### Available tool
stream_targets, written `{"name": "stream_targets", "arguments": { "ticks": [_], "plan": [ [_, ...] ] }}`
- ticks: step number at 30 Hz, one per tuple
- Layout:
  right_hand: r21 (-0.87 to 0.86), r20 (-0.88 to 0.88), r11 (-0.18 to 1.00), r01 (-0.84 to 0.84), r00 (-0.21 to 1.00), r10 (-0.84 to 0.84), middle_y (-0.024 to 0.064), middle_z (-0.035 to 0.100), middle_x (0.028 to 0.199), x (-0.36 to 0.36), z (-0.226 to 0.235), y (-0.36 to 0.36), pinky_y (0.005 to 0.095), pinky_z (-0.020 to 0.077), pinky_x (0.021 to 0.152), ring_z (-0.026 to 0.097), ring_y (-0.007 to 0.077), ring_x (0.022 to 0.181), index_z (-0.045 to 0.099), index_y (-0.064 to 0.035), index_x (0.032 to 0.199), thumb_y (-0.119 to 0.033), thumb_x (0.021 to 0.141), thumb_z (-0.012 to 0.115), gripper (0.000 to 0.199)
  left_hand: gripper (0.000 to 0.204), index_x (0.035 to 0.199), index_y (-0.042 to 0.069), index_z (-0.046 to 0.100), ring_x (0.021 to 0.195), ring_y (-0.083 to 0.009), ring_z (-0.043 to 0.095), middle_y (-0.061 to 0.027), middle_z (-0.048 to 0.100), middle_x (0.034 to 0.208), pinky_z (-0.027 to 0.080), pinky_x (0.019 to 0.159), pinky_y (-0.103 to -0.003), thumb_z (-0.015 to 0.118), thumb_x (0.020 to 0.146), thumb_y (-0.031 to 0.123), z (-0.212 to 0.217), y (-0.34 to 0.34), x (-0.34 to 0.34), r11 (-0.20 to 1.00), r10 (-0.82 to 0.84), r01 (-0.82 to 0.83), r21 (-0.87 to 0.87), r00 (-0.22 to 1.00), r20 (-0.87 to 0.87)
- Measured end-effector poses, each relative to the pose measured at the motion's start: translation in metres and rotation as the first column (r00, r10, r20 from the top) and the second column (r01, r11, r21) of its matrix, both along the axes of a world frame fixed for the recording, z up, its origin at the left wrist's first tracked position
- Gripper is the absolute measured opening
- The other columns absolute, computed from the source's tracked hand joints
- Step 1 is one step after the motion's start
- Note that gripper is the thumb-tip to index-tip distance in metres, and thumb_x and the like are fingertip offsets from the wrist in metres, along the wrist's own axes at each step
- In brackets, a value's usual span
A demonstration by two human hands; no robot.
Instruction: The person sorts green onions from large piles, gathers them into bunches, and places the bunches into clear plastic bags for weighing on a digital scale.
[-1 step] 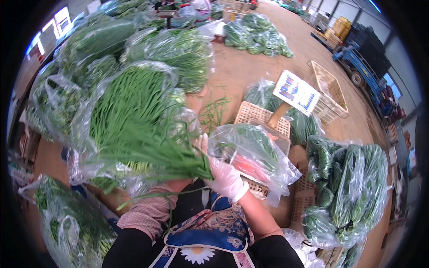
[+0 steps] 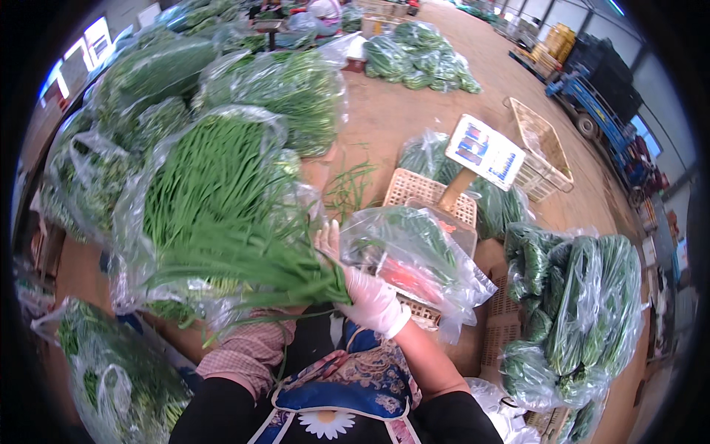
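A loose bunch of garlic chives lies crosswise in front of me, its leaves fanning left and its stem ends at the right. My right hand, in a thin whitish glove, sets its palm against those stem ends, with the fingers stretched upward and apart. My left forearm, in a checked sleeve, reaches under the bunch; the leaves hide my left hand almost wholly, fingers included. Just beyond is a large open clear bag full of chives.
Right of my hand, a scale with a white display stands by a beige basket; a clear plastic bag lies over its pan. Bagged greens are stacked at the right, more bags at the near left. An empty crate sits farther off.
The fingers of my right hand have spread a little beside the stem ends. The whole view has shifted slightly; the chives stay against my palm.
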State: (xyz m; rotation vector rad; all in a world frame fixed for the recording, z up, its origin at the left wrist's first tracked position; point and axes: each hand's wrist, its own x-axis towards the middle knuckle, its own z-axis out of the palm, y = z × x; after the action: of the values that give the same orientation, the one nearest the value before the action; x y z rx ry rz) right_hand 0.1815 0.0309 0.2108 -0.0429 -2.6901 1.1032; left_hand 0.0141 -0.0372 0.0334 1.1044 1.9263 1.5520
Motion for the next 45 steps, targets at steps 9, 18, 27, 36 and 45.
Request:
{"name": "stream_targets", "arguments": {
  "ticks": [9,18,27,36,45],
  "plan": [
    [0.173,-0.255,0.979,0.104,0.965,-0.057,0.0129,0.056,0.085,0.024,-0.135,0.089,0.0398,0.0478,0.066,0.058,0.0318,0.073,0.035,-0.0089,0.138,-0.012,0.069,0.064,0.075,0.012,0.101,0.005,0.059,0.053,-0.004,0.042,0.0059,0.049,0.065,0.033,0.045,-0.023,0.056,0.09,0.008,0.012,0.107,-0.008,0.936,0.329,-0.344,0.067,0.929,0.17],
    [0.171,0.389,0.647,0.743,0.553,-0.737,0.0178,0.061,0.113,0.067,-0.12,0.226,0.0375,0.0433,0.089,0.057,0.0331,0.102,0.053,-0.0135,0.125,-0.02,0.089,0.046,0.038,0.014,0.097,0.005,0.064,0.071,-0.0061,0.053,0.0006,0.062,0.084,0.044,0.063,-0.022,0.061,0.087,0.015,0.132,0.104,-0.034,0.952,0.282,-0.285,0.115,0.959,0.041],
    [0.321,0.195,0.777,0.542,0.765,-0.614,0.0184,0.062,0.11,0.13,-0.178,0.227,0.0388,0.0447,0.087,0.059,0.0306,0.099,0.058,-0.0004,0.112,-0.026,0.079,0.065,0.042,0.065,0.133,0.004,0.038,0.127,-0.0382,0.035,-0.0199,0.038,0.137,0.029,0.106,-0.044,0.062,0.081,0.035,0.13,0.045,0.011,0.987,-0.002,-0.099,-0.125,0.776,-0.631],
    [-0.521,0.166,0.846,0.108,0.986,-0.024,0.0112,0.064,0.106,-0.001,-0.052,0.046,0.0285,0.0455,0.088,0.06,0.0165,0.097,0.06,0.0005,0.11,-0.01,0.087,0.061,0.026,0.051,0.134,0.004,0.04,0.108,-0.034,0.054,-0.0203,0.048,0.131,0.045,0.091,-0.04,0.053,0.085,0.011,0.116,-0.214,0.04,0.776,0.289,-0.616,-0.134,0.535,-0.794],
    [-0.668,0.222,0.735,-0.116,0.912,0.346,0.0111,0.063,0.105,-0.121,-0.096,-0.085,0.0268,0.0463,0.086,0.061,0.0163,0.095,0.049,0.0034,0.123,-0.012,0.087,0.058,0.041,0.037,0.109,0.001,0.048,0.073,-0.0376,0.058,-0.0187,0.059,0.083,0.046,0.064,-0.046,0.059,0.077,0.014,0.114,-0.284,-0.008,0.521,0.157,-0.668,-0.532,0.687,-0.709]
  ]
}}
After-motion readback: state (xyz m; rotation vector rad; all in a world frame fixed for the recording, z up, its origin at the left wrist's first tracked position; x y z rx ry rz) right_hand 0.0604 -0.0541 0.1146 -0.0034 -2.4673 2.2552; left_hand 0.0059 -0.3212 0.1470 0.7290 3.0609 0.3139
